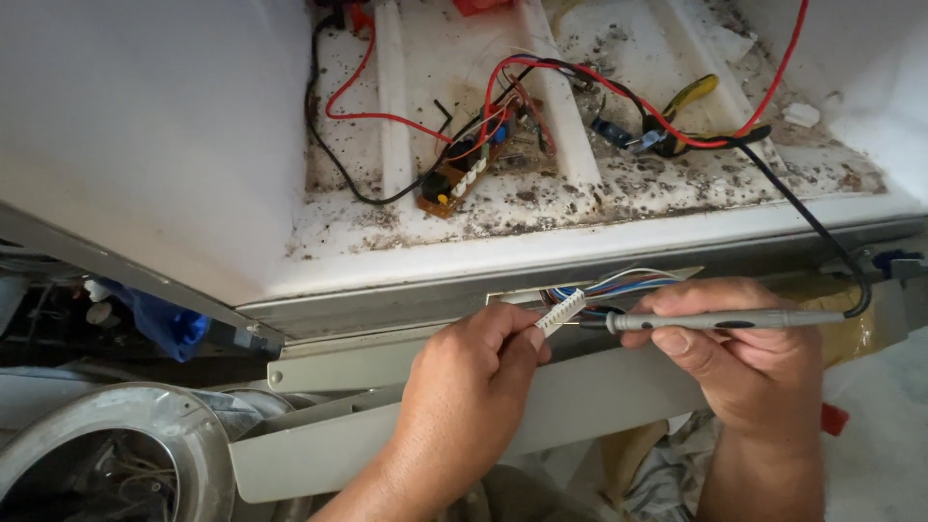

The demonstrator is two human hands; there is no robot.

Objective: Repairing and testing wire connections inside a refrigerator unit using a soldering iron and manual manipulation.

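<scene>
My left hand [469, 387] pinches a white multi-pin connector [561, 312] whose coloured wires [628, 283] run back into a slot in the appliance frame. My right hand [749, 362] grips a grey meter probe [715, 320] lying horizontal, its tip at the connector's right side. The probe's black lead [812, 222] curves up into the dirty white compartment. There a small brown circuit board [464, 174] lies with red and black wires [541, 72] attached.
Yellow-handled pliers [688, 97] lie on the stained compartment floor at the right. A white ribbed panel [391, 97] lines that floor. A round metal drum rim [145, 416] is at lower left, and a blue part [169, 324] sits under the frame edge.
</scene>
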